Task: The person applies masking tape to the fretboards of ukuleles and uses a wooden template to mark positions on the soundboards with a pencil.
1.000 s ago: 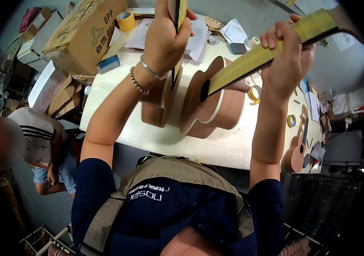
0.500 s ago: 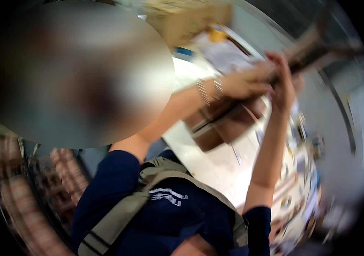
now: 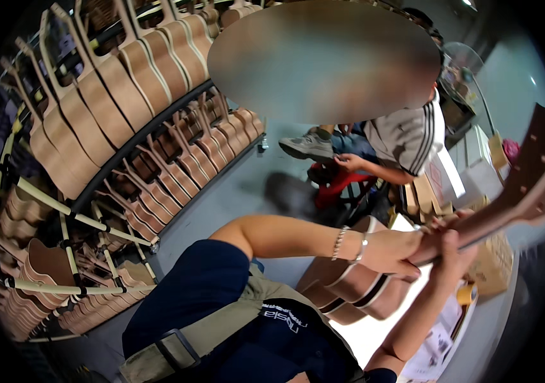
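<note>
At the right I carry at least two unfinished brown wooden ukuleles [image 3: 384,297], pressed together. Their waisted bodies hang beside my left forearm, and a headstock [image 3: 528,169] with several peg holes points up to the far right. My left hand [image 3: 390,252], with bracelets at the wrist, is closed around the necks close to the bodies. Further along the necks, my right hand [image 3: 456,252] wraps round them from the near side. Fingers and necks overlap, so the exact number of instruments is hidden.
Left, a tiered rack [image 3: 119,290] of pale pipes and black rails holds rows of similar ukuleles [image 3: 113,96]. Ahead sits another person in a white shirt [image 3: 406,137], beside cartons. A bright white worktop [image 3: 374,325] lies under the instruments; yellow tape [image 3: 467,294] and papers [image 3: 435,345] are nearby.
My view has swung left, away from the worktop, bringing the rack and the seated person into sight. Both hands still grip the ukuleles, which now sit lower and further right in view.
</note>
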`<action>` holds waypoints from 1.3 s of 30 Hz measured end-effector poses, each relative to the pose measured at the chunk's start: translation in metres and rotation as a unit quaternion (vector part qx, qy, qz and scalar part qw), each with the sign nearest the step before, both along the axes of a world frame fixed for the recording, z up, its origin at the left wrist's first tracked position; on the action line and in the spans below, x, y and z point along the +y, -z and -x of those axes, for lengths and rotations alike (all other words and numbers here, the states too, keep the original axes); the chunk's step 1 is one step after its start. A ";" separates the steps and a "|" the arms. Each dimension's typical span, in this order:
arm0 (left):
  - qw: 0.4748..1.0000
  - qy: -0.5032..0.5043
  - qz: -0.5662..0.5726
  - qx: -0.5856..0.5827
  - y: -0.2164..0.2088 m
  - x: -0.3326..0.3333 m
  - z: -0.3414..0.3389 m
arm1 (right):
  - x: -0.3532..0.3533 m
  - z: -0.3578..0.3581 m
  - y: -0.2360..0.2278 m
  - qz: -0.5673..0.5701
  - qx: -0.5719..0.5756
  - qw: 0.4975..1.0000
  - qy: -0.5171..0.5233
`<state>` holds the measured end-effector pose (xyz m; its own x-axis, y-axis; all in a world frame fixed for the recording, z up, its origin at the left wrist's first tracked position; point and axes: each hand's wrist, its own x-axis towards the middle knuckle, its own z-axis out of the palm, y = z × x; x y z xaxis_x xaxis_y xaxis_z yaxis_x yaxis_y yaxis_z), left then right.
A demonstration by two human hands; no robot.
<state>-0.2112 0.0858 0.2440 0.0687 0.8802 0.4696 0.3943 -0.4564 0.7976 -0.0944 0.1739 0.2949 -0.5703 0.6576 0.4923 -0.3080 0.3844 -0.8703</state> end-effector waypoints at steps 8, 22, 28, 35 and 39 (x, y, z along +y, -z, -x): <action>0.881 -0.387 0.012 0.273 0.066 -0.101 0.169 | -0.073 0.231 0.057 -0.013 -0.009 0.988 -0.152; 0.724 -0.665 0.184 0.003 0.083 -0.292 0.323 | -0.064 0.550 -0.097 -0.094 0.024 0.964 -0.249; 0.663 -0.701 0.262 -0.011 0.103 -0.305 0.356 | -0.081 0.676 -0.091 -0.054 0.152 0.920 -0.356; 0.686 -0.681 0.230 -0.111 0.108 -0.254 0.409 | -0.048 0.787 -0.140 -0.021 0.093 0.866 -0.491; 0.662 -0.700 0.249 -0.097 0.101 -0.247 0.425 | -0.070 0.852 -0.161 -0.006 0.080 0.830 -0.552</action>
<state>-0.6358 -0.1612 0.1428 -0.9975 0.0673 -0.0229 0.0210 0.5870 0.8093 -0.9462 0.1041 0.4562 -0.7492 -0.2270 0.6222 -0.5893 -0.2004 -0.7827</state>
